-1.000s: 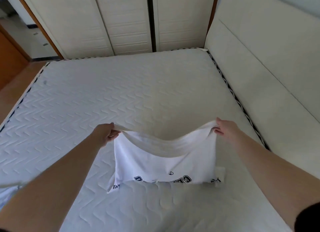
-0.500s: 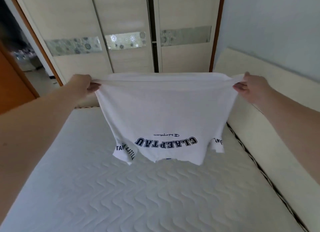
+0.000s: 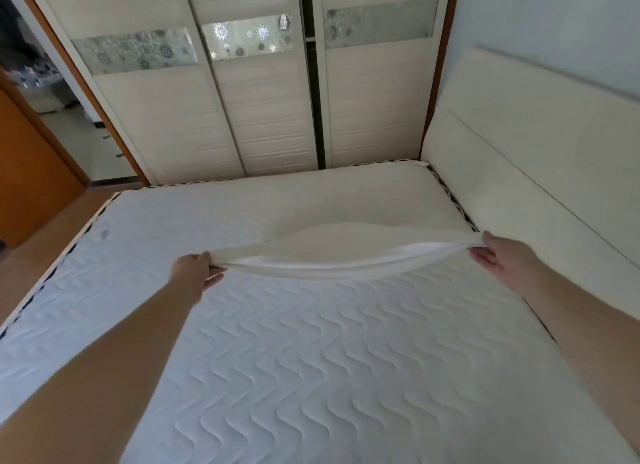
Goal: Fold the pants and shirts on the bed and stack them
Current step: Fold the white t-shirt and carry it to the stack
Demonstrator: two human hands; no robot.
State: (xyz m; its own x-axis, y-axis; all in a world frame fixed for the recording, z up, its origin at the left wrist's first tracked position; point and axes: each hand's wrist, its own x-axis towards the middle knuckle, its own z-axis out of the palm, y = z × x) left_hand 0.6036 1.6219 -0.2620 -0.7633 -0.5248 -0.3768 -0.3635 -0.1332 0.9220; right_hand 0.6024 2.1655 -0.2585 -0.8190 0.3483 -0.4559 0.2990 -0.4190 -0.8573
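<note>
Head view: hands stretch shirt over mattress; wardrobe beyond.

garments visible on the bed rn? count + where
1. A white shirt, stretched flat above the mattress between the left hand and right hand. Others may lie out of frame.

Quilted white mattress under the white shirt

Matt white cloth shirt; quilted, wave-stitched fabric mattress.
</note>
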